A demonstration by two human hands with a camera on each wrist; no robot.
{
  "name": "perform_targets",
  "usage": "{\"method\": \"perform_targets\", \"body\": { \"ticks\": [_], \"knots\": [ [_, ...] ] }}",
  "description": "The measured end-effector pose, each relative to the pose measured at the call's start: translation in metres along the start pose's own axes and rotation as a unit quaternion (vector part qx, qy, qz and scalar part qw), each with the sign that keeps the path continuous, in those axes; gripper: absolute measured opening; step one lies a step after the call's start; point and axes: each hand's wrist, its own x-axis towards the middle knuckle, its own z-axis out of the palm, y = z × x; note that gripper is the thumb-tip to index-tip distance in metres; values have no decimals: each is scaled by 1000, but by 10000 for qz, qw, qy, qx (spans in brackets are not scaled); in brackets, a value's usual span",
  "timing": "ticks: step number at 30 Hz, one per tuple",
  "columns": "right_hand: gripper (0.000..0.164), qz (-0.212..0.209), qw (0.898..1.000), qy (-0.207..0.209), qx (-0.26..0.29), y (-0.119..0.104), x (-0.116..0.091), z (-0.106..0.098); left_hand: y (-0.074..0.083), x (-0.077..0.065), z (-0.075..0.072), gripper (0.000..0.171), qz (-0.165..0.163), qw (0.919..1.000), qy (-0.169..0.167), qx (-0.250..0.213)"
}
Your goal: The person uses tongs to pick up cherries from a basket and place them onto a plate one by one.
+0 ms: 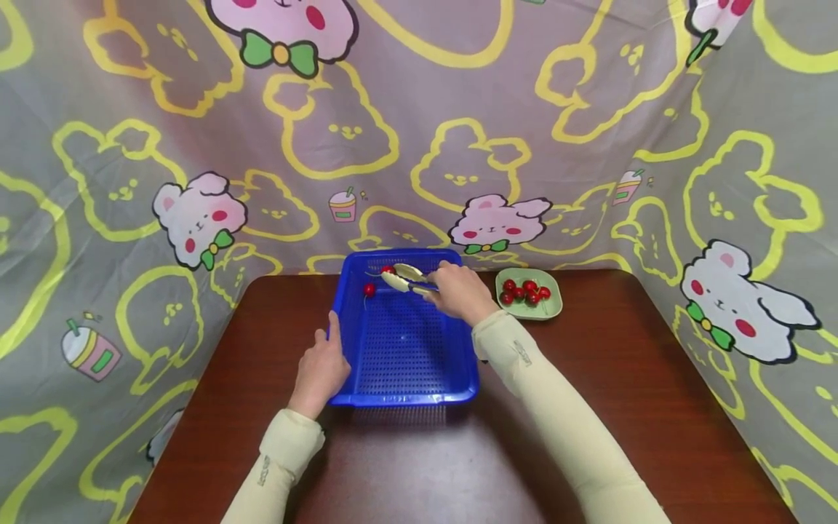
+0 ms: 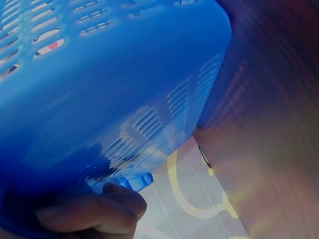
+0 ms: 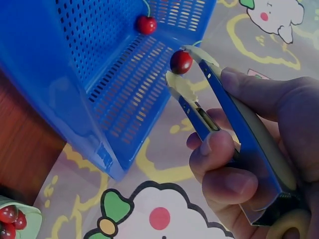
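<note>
A blue plastic basket (image 1: 406, 399) with slotted walls stands on the table. My left hand (image 1: 321, 370) holds its left rim, fingers curled at the edge in the left wrist view (image 2: 94, 211). My right hand (image 1: 461, 291) grips kitchen tongs (image 3: 239, 119) with dark handles and pale scalloped tips, reaching over the basket's far part. Between those tips sits a red cherry (image 3: 181, 61), its green stem pointing away. A second cherry (image 1: 369, 290) with a stem lies inside the basket near the left wall.
To the right of the basket, a pale green dish (image 1: 554, 308) holds several cherries (image 1: 519, 293). The brown wooden table (image 1: 589, 407) is bordered at the back and sides by a grey patterned curtain (image 1: 406, 94).
</note>
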Motion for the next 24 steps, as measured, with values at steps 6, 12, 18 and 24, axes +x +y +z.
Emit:
{"method": "perform_targets", "body": {
  "ticks": [6, 12, 18, 24],
  "knots": [
    [36, 48, 9999, 46, 94, 1, -10, -4, -1, -1, -1, 85, 4, 10000, -6, -15],
    [40, 1, 9996, 283, 75, 4, -18, -5, 0, -1, -2, 85, 5, 10000, 9, -52],
    [41, -205, 9980, 591, 96, 8, -29, -4, 1, -2, -2, 85, 124, 9998, 169, 2],
    [42, -327, 9956, 872, 133, 12, -41, -5, 0, -1, -1, 86, 109, 9998, 143, 18]
  ]
}}
